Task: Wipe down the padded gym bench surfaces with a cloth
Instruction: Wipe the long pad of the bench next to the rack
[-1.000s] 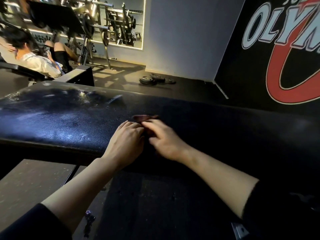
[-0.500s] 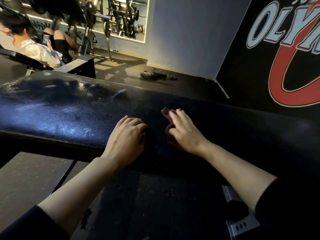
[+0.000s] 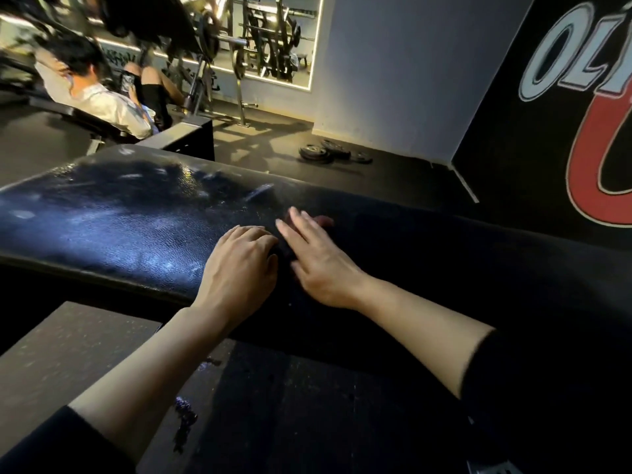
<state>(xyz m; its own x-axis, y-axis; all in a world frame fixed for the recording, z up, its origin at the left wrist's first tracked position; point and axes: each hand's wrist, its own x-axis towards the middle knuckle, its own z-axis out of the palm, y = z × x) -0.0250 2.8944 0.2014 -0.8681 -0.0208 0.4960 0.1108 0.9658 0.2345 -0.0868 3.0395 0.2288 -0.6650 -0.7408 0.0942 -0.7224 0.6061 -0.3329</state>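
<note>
A long black padded bench (image 3: 119,220) runs across the head view from left to right, glossy and streaked on its left half. My right hand (image 3: 318,258) lies flat on the pad with straight fingers and presses a dark reddish cloth (image 3: 325,219), of which only a small edge shows beyond the fingertips. My left hand (image 3: 239,268) rests on the pad just to the left, its fingers curled under at the knuckles, holding nothing that I can see. The two hands nearly touch.
A person (image 3: 102,97) reclines on another bench at the back left, holding a phone. Weight plates (image 3: 325,152) lie on the floor by the grey wall. Racks and machines stand near a mirror. A black wall with a painted logo (image 3: 581,97) rises at right.
My right hand has slid the cloth away from me and back leftward over the pad, ending close beside the left hand. The left hand has stayed in place.
</note>
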